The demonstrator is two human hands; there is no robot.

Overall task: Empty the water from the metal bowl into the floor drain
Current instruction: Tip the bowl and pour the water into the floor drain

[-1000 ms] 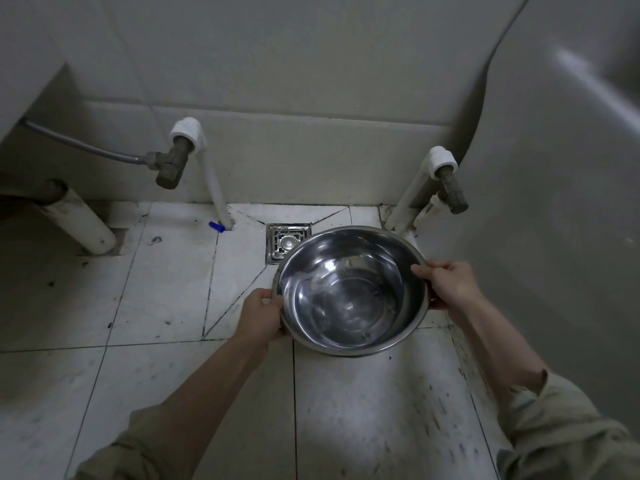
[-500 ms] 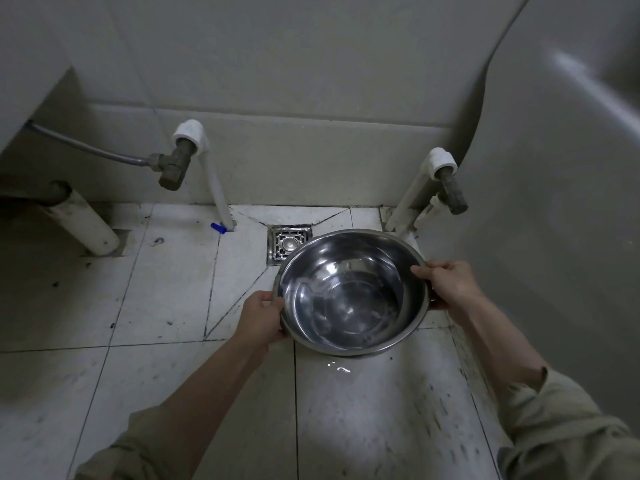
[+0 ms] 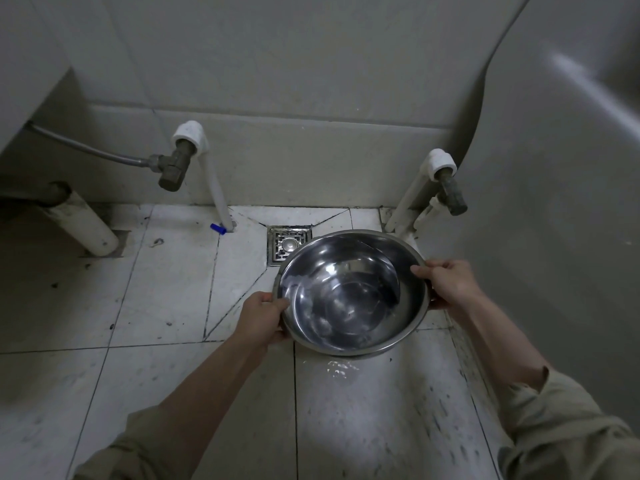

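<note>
A shiny metal bowl [image 3: 349, 292] with water in it hangs above the tiled floor, tilted toward its near-left side, where the water pools. My left hand [image 3: 261, 315] grips its left rim. My right hand [image 3: 446, 284] grips its right rim. The square metal floor drain [image 3: 285, 242] lies just beyond the bowl's far-left edge, partly covered by the rim. A small wet patch [image 3: 341, 367] glistens on the tile under the bowl's near edge.
White pipes with valves rise from the floor at left [image 3: 187, 150] and right [image 3: 443, 174] of the drain. A thick white pipe [image 3: 83, 223] slants at far left. A large white fixture [image 3: 561, 202] fills the right side. A small blue piece [image 3: 218, 229] lies by the left pipe.
The bowl has tilted more toward me and the water has shifted to its near-left side. Water has spilled onto the tile under the near rim. Both hands keep their hold.
</note>
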